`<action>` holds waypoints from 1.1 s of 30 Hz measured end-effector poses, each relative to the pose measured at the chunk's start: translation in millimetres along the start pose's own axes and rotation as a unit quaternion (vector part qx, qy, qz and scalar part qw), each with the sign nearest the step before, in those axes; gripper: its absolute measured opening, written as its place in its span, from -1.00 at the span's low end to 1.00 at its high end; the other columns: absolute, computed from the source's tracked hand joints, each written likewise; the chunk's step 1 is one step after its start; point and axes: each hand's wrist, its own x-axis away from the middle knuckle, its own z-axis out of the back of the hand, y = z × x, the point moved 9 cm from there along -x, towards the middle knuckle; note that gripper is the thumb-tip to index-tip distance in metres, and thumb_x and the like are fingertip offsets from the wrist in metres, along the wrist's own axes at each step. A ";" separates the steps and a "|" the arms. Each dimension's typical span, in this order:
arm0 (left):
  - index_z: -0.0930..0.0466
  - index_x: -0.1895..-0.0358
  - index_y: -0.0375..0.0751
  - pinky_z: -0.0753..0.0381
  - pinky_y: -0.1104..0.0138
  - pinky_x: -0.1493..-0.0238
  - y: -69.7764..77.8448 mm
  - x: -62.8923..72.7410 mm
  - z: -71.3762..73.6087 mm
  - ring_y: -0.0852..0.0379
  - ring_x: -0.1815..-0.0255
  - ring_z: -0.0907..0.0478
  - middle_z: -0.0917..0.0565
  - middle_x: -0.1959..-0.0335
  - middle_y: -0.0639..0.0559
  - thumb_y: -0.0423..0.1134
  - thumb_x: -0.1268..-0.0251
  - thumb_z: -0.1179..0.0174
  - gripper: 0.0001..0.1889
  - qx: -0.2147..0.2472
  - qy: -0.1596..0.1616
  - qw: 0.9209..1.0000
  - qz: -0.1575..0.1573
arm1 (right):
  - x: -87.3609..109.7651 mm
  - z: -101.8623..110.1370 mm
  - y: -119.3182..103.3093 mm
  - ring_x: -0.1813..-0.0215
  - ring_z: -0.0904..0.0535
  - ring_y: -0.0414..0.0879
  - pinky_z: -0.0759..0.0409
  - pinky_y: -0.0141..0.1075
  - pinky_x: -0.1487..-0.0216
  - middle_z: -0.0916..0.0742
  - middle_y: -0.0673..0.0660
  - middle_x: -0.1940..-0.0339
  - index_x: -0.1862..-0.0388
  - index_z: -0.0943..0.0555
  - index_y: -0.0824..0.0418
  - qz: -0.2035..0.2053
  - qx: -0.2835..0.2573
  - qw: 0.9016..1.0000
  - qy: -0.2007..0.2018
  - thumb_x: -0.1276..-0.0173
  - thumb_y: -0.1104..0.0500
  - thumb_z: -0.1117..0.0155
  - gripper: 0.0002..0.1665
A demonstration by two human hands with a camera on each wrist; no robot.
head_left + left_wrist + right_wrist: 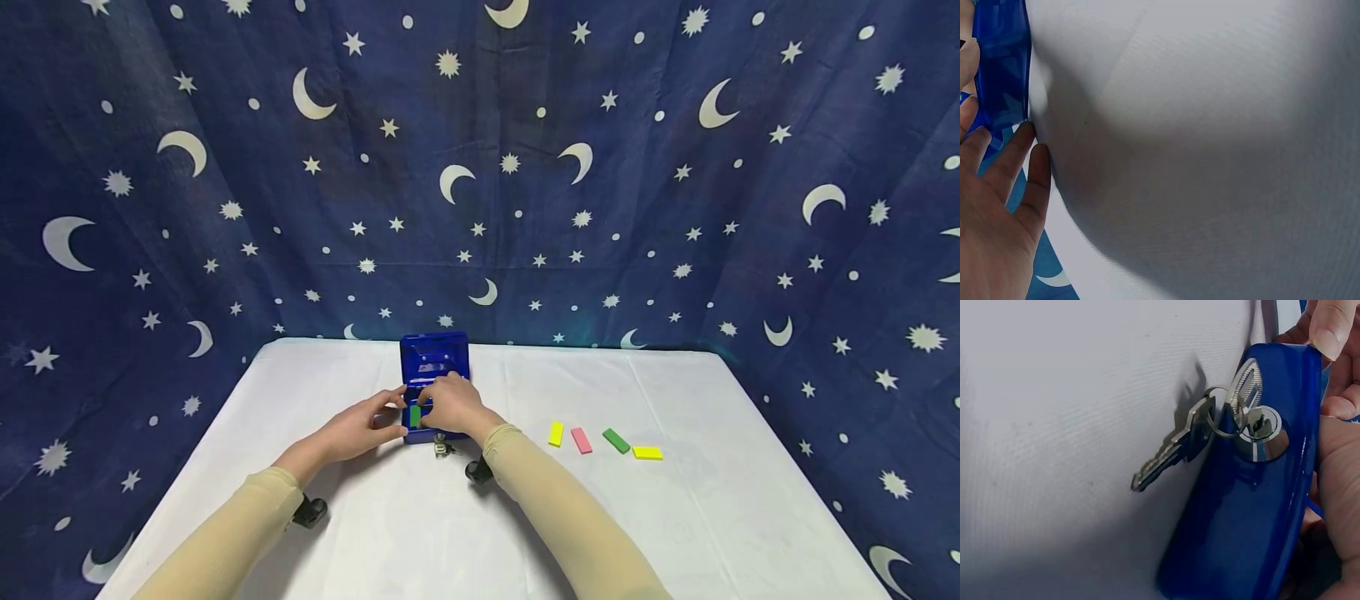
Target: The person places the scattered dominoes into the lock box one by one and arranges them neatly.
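Note:
A blue metal cash box [435,354] stands at the table's back with its lid raised. My left hand [360,427] holds the box's left side, its thumb at the front corner and fingertips farther back; in the left wrist view, outer fingers of this left hand [997,206] reach along the box [1007,69]. Inside the box, my right hand [455,404] pinches a green block [415,416] between thumb and fingers. Its fingertips are partly hidden. From the front lock [1261,428] hang keys on a ring, one key [1169,453] dangling.
Right of the box, a yellow block [556,433], a pink block [581,440], a green block [617,441] and another yellow block [647,453] lie in a loose row on the white table [420,533]. A dark moon-and-star curtain [525,208] hangs behind.

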 end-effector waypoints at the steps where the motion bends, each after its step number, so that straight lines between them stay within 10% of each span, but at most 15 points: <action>1: -0.43 -0.27 0.16 -0.49 -0.04 -0.25 -0.2 -0.3 0.0 0.03 -0.37 -0.47 -0.20 -0.59 0.24 0.22 -0.38 -0.24 -0.50 -0.002 0.000 1.000 0.000 | -0.2 -0.5 0.4 -0.10 -0.52 -0.08 -0.47 -0.14 -0.24 -0.74 -0.14 -0.07 -0.05 -0.76 -0.14 -0.003 -0.001 1.000 -0.002 -0.21 -0.18 -0.53 -0.57; 33: -0.45 -0.22 0.10 -0.41 -0.11 -0.33 2.3 0.7 -0.2 -0.02 -0.46 -0.37 -0.16 -0.60 0.25 0.15 -0.41 -0.26 -0.55 0.003 -0.007 1.000 0.004 | -3.4 -4.7 -0.5 -0.08 -0.54 -0.08 -0.54 -0.15 -0.15 -0.76 -0.18 -0.06 -0.09 -0.74 -0.14 -0.009 -0.040 0.999 0.004 -0.16 -0.22 -0.56 -0.48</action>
